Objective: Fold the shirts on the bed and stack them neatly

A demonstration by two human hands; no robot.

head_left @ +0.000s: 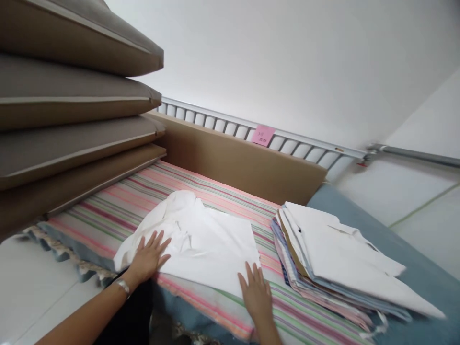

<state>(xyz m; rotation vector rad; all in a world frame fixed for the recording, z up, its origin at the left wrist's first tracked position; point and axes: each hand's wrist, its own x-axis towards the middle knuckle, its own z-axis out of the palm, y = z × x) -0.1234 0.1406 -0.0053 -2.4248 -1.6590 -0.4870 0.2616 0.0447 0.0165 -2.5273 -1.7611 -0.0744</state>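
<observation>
A white shirt (201,239) lies partly folded on a striped cloth (118,211) that covers the bed. My left hand (149,256) rests flat on the shirt's left part, fingers spread, with a silver bracelet at the wrist. My right hand (256,293) lies flat at the shirt's lower right corner, fingers stretched out. Neither hand holds anything.
A stack of folded shirts (334,261), white on top, sits to the right. Several brown cushions (72,120) are piled at the left. A cardboard sheet (244,163) stands against a white rail (287,141) bearing a pink note (263,135). The blue mattress (395,244) shows at right.
</observation>
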